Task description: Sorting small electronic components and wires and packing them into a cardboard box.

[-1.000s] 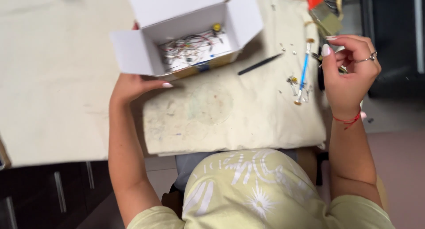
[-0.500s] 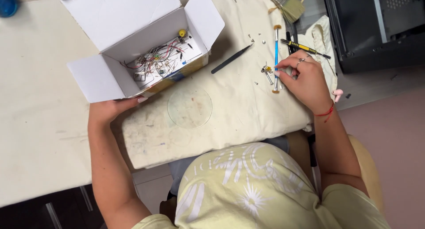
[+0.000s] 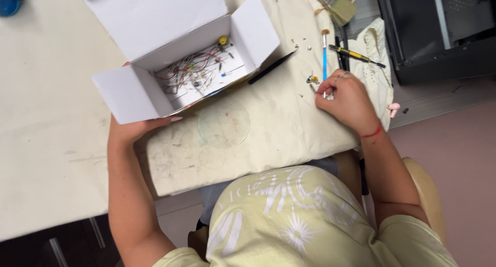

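On the stained cream cloth point(image 3: 268, 127) that covers the near part of the table point(image 3: 46, 158), a white cardboard box point(image 3: 170, 50) is steadied by the left hand point(image 3: 135, 128), which is placed under the box's near left flap with the fingers curled loosely around the flap's edge. The box stands open, its flaps spread outward, and a tangle of thin red and pale wires point(image 3: 194, 73) is seen on its floor, with a small yellow part at the far end. Well to the right, the right hand point(image 3: 346, 99) is laid knuckles-up on the cloth, its fingertips drawn together over a small metal piece point(image 3: 313, 80); whether the piece is actually pinched cannot be told. A blue-handled brush point(image 3: 324, 58) lies just beyond the fingers, its long axis running away from the person, bristle end farthest. A black stylus-like tool point(image 3: 272, 67) lies diagonally between box and hand, pointing up to the right. A yellow-and-black screwdriver point(image 3: 356, 56) rests farther right.
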